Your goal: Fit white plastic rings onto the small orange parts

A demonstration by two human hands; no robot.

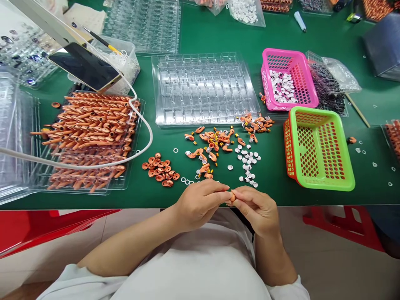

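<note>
**Q:** What is shown at the near edge of the green table [218, 37]?

**A:** The left hand [200, 204] and the right hand [258, 208] are brought together just over the table edge. A small orange part [233, 196] is pinched between the fingertips of both hands; the fingers of each are closed on it, and most of the part is hidden by them.

**Q:** What is laid out directly beyond the hands?

**A:** A loose scatter of orange pieces [212, 143] is seen in the middle, with a group of white discs [246, 160] just to its right and a cluster of orange caps [161, 170] to its left. A few white rings [187, 181] lie near the left hand.

**Q:** How is the rest of the table arranged?

**A:** A clear compartment tray [204, 87] is placed behind the scatter. To the left, long orange stems [90, 125] are stacked in a clear tray, crossed by a white cable [146, 129] that runs to a phone [84, 66]. To the right, a green basket [318, 148] with a red rim stands on the table, and a pink basket [289, 79] holding white discs is set behind it. A bag of dark parts [328, 87] is seen just beside the pink basket.
</note>
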